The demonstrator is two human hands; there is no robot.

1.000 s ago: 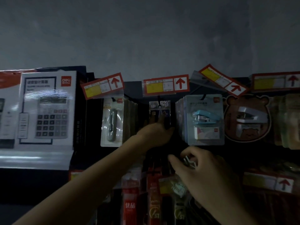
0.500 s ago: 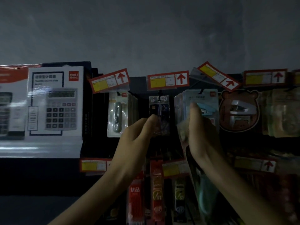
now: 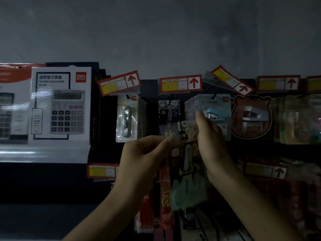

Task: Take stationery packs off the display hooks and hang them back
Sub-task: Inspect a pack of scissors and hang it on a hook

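Dim frame, detail soft. Both hands are on one clear pack [image 3: 187,180], just right of frame centre, held in front of the display and below the top row of hanging goods.

Pack: long transparent sleeve, roughly upright with a slight tilt. Mint-green item inside, broad in the lower half with a narrow stem above. Pale ring shapes and a small drawing are printed near the top edge. Too blurred to tell what the item is.

Left hand [image 3: 144,153], lower centre: thumb and forefinger pinch the pack's upper left edge, other fingers curled under.
Right hand [image 3: 213,145]: fingers wrapped round the pack's upper right, one fingertip sticking up in front of the blue stapler pack [image 3: 217,115].
Can't tell whether the pack's top touches any hook.

Around it:
- dark pack [image 3: 169,112] hangs just above the held pack's top, under the middle price tag [image 3: 180,84]
- blister pack [image 3: 126,119] with a grey-green item, left of that
- bear-shaped pack [image 3: 250,117], right of the stapler pack
- calculator box [image 3: 59,105], left of frame
- red packs [image 3: 164,192], lower centre, behind the held pack
- grey wall [image 3: 156,32], upper half
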